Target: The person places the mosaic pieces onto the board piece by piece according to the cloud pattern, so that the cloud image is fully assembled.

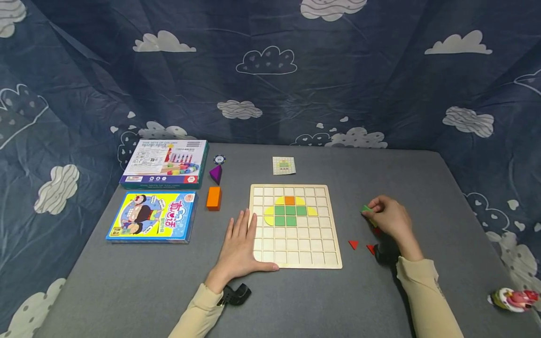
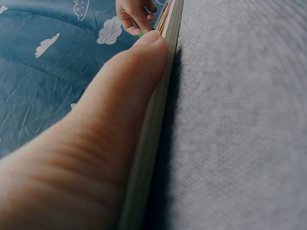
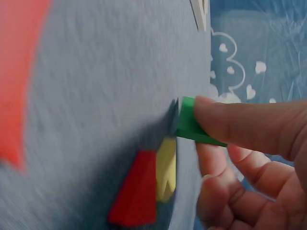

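Note:
A wooden grid board lies at the middle of the table. Green squares, one orange square and yellow curved pieces form a pattern in its upper cells. My left hand rests spread at the board's lower left corner, its thumb along the front edge. To the right of the board, my right hand pinches a green tile between thumb and fingers. Just below that tile in the right wrist view are a red piece and a yellow piece. A red triangle lies nearer the board, with another red piece beside it.
A small pattern card lies beyond the board. To the left are two boxes, an orange block, a purple block and a round chip. A small figurine sits at the lower right.

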Demonstrator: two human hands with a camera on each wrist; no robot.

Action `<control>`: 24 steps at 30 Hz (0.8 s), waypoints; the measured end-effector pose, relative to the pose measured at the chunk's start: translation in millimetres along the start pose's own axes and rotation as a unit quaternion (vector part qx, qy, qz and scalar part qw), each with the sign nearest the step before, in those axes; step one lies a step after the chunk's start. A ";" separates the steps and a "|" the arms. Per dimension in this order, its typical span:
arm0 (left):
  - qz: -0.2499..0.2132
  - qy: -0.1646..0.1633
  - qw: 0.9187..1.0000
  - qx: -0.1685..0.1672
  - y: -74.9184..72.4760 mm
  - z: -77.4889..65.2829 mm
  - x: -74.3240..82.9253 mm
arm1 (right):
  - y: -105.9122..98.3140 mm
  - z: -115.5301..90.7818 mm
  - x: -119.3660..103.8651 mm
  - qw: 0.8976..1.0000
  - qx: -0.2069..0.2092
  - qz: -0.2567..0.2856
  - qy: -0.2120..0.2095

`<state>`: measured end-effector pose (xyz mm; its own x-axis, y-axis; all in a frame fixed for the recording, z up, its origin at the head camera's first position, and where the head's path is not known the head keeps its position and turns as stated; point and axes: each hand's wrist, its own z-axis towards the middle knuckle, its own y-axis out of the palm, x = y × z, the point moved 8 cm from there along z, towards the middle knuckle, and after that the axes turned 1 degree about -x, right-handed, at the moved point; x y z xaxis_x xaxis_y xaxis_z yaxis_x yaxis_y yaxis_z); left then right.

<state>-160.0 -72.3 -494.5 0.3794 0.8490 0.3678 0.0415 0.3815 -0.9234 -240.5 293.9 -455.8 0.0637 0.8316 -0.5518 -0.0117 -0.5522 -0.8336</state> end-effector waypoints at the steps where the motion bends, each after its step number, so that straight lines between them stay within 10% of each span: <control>1: -0.001 0.001 1.000 0.002 -0.4 0.0 0.1 | 0.6 -0.9 -2.9 1.000 0.007 0.005 -0.013; 7: 0.002 -0.006 1.000 -0.009 0.6 0.5 -1.1 | 11.7 -5.7 -29.3 0.995 0.039 0.038 -0.083; 24: 0.005 0.003 1.000 0.003 -0.9 0.1 0.8 | 71.7 -13.5 -106.9 0.977 -0.100 0.144 -0.124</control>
<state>-159.8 -71.9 -493.4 0.3853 0.8503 0.3585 0.0320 0.3760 -0.9261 -234.7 164.7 -456.2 -0.1568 0.6156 -0.7723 0.2035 -0.7451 -0.6352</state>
